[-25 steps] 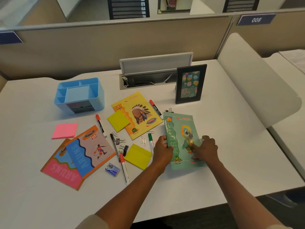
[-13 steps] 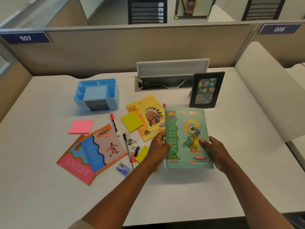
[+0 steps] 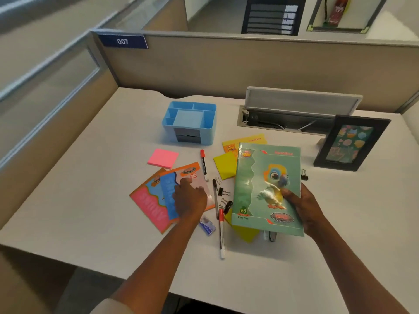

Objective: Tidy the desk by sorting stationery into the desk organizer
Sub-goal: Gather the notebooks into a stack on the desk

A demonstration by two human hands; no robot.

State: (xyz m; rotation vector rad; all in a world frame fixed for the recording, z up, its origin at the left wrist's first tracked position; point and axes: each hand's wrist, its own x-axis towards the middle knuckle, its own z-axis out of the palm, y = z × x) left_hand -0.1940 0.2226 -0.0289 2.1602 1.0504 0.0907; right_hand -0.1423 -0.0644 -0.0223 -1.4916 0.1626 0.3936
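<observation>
- Resting on the orange notebook (image 3: 190,175), the left hand (image 3: 189,199) is seen, fingers spread flat
- Its long axis is aimed toward 1 o'clock
- The green notebook (image 3: 256,189) is gripped by the right hand (image 3: 301,205) at 3 o'clock

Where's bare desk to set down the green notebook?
Right of the green notebook, in front of the picture frame, the desk is bare. So is the strip left of the organizer. The middle, with markers, clips and sticky notes, is crowded.
</observation>
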